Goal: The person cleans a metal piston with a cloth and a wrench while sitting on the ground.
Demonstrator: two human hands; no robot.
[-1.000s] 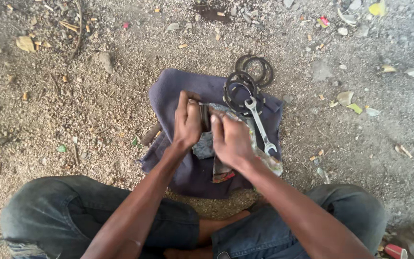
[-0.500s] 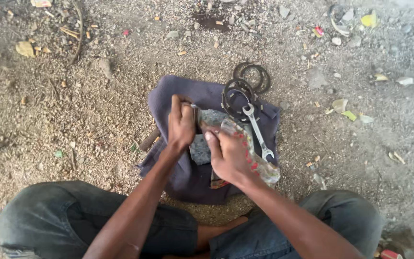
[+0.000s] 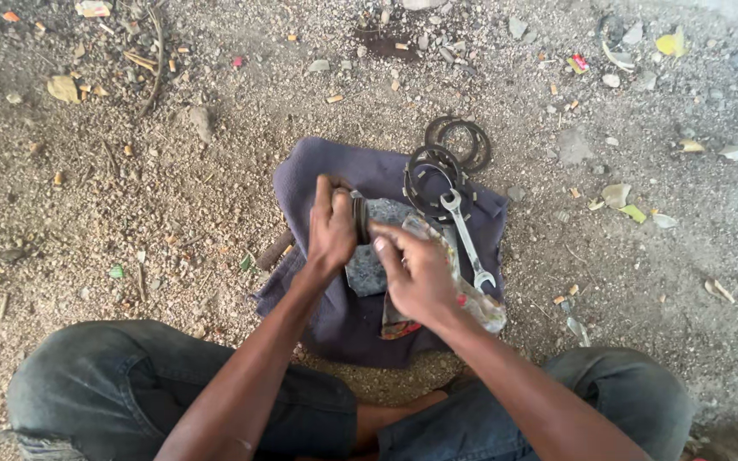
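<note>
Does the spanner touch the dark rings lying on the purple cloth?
Touching. In the head view, the spanner has its ring end lying over the lower edge of the dark rings on the cloth.

We sit at an outdoor roadside repair spot. Bare gravelly ground (image 3: 130, 196) with litter surrounds a purple cloth (image 3: 318, 175) holding a spanner (image 3: 465, 239) and metal rings (image 3: 437, 171).

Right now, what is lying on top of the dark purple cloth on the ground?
On the purple cloth lie a grey stone block, a spanner, dark metal rings and a patterned rag. The hands hide part of the block.
</note>
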